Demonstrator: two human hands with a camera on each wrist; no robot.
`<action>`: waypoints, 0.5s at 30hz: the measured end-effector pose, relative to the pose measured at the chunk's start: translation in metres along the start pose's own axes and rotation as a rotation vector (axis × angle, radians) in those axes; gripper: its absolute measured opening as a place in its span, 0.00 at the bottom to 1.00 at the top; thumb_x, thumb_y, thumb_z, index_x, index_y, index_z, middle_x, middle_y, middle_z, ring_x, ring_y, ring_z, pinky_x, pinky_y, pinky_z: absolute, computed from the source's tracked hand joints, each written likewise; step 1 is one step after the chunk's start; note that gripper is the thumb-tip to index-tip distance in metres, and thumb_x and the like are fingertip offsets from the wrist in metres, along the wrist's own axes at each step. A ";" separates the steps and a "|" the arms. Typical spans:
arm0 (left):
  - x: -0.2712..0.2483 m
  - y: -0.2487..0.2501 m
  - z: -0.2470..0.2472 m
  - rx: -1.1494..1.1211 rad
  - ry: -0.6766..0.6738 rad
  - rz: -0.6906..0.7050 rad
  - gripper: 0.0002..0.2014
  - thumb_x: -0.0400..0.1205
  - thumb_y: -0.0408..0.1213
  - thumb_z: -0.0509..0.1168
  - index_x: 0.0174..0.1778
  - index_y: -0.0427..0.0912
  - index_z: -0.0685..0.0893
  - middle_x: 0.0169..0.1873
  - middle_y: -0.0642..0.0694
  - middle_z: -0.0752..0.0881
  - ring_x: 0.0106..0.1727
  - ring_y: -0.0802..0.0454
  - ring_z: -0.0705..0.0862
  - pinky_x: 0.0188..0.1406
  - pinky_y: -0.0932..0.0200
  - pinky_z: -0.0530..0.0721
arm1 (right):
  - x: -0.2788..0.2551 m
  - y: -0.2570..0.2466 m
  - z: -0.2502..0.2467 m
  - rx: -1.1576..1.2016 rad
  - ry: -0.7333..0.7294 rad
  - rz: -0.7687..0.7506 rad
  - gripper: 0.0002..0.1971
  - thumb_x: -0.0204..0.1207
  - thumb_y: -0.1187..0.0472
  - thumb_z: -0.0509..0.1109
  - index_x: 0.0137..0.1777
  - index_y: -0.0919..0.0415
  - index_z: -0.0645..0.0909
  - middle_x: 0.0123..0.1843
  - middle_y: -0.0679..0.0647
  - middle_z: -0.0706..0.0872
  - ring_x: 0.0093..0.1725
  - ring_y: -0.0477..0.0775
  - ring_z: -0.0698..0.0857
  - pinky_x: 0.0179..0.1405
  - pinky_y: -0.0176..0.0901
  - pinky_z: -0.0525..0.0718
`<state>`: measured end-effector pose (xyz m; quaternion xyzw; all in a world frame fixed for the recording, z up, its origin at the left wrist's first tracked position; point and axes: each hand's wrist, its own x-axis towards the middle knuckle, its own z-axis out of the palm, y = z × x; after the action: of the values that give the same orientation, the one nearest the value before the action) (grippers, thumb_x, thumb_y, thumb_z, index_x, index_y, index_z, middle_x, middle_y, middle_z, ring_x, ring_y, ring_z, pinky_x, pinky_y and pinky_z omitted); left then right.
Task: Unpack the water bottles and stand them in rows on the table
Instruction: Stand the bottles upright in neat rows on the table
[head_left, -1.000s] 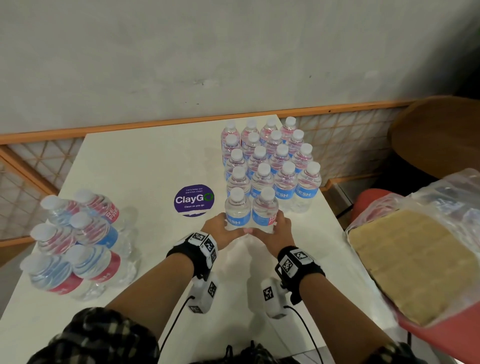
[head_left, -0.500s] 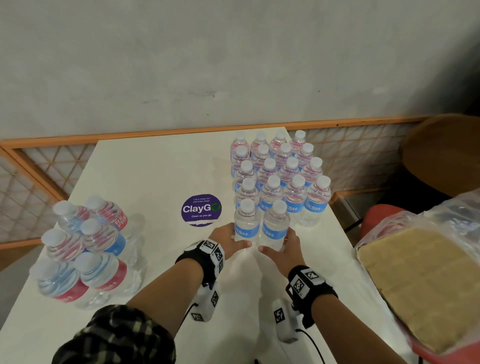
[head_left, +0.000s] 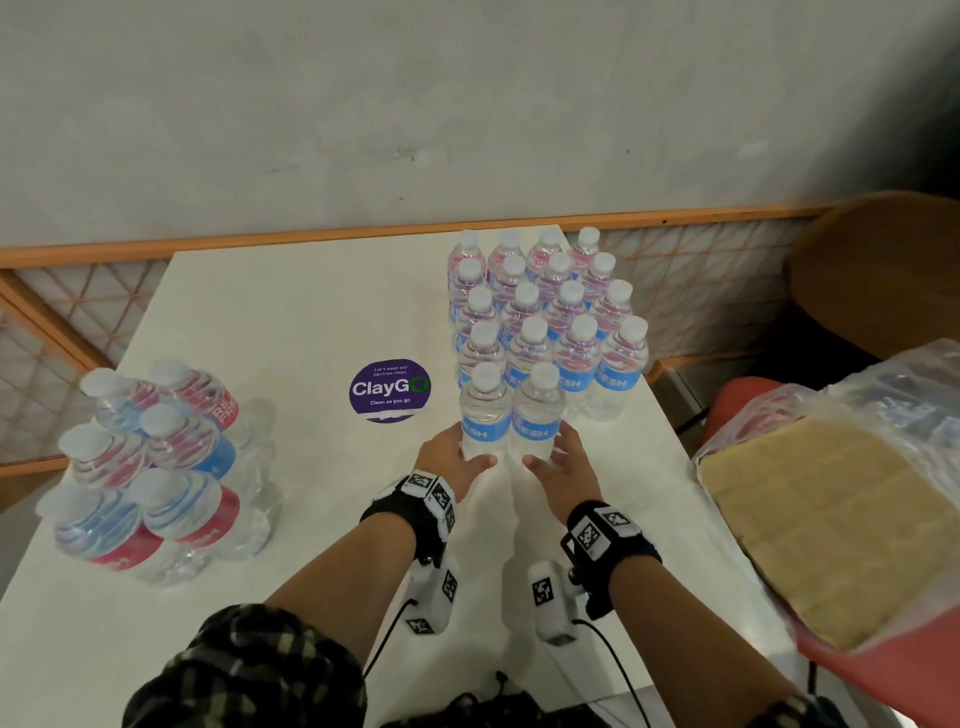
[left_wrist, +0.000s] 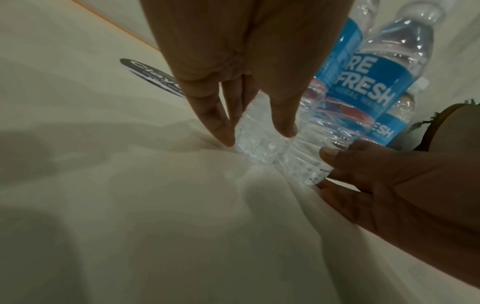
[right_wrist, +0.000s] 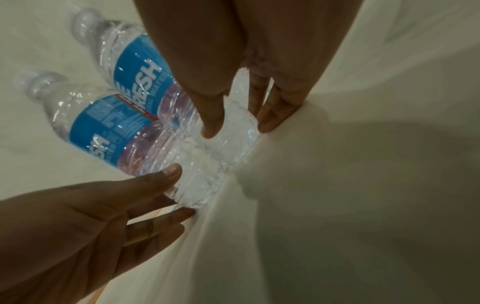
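Observation:
Two clear water bottles with blue labels stand side by side on the white table (head_left: 260, 312), just in front of a block of several standing bottles (head_left: 545, 312). My left hand (head_left: 470, 457) (left_wrist: 254, 131) touches the base of the left bottle (head_left: 485, 410) (left_wrist: 259, 148) with straight fingers, thumb in front and fingers on its left side. My right hand (head_left: 550, 452) (right_wrist: 233, 127) lies the same way against the base of the right bottle (head_left: 537, 410) (right_wrist: 137, 76). A shrink-wrapped pack of bottles (head_left: 156, 467) lies at the table's left.
A purple ClayGo sticker (head_left: 389, 389) sits left of the standing block. The table's right edge runs close beside the bottles. Beyond it, crumpled plastic wrap with a cardboard sheet (head_left: 831, 519) lies on a red seat. A brown round chair (head_left: 883, 270) stands further back.
My thumbs, which nearly met in front of the two bottles, have parted and both hands have loosened towards the bottles' outer sides. The bottles still stand in the same spot.

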<state>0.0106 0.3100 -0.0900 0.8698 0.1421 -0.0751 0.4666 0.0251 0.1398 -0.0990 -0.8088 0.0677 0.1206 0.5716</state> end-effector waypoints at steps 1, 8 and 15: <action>-0.001 0.002 0.001 -0.002 -0.002 0.005 0.23 0.77 0.41 0.72 0.68 0.46 0.79 0.63 0.44 0.85 0.63 0.44 0.83 0.60 0.59 0.76 | 0.000 -0.001 -0.001 0.007 0.017 0.012 0.33 0.75 0.63 0.72 0.78 0.52 0.63 0.73 0.54 0.74 0.64 0.50 0.75 0.61 0.39 0.72; 0.001 0.006 -0.006 0.075 -0.084 0.037 0.27 0.79 0.42 0.69 0.75 0.45 0.72 0.69 0.44 0.81 0.67 0.44 0.81 0.65 0.58 0.75 | 0.005 -0.001 0.002 0.013 0.052 0.040 0.35 0.71 0.61 0.76 0.77 0.51 0.65 0.71 0.56 0.76 0.63 0.55 0.78 0.62 0.44 0.77; 0.003 0.005 -0.007 0.134 -0.093 0.023 0.28 0.79 0.45 0.69 0.75 0.45 0.71 0.68 0.44 0.81 0.67 0.44 0.81 0.64 0.57 0.75 | 0.007 -0.003 -0.001 -0.030 0.016 0.048 0.35 0.75 0.59 0.73 0.79 0.49 0.63 0.74 0.54 0.73 0.69 0.58 0.76 0.63 0.44 0.75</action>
<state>0.0149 0.3136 -0.0825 0.8962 0.1049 -0.1196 0.4141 0.0326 0.1403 -0.0984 -0.8165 0.0899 0.1288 0.5556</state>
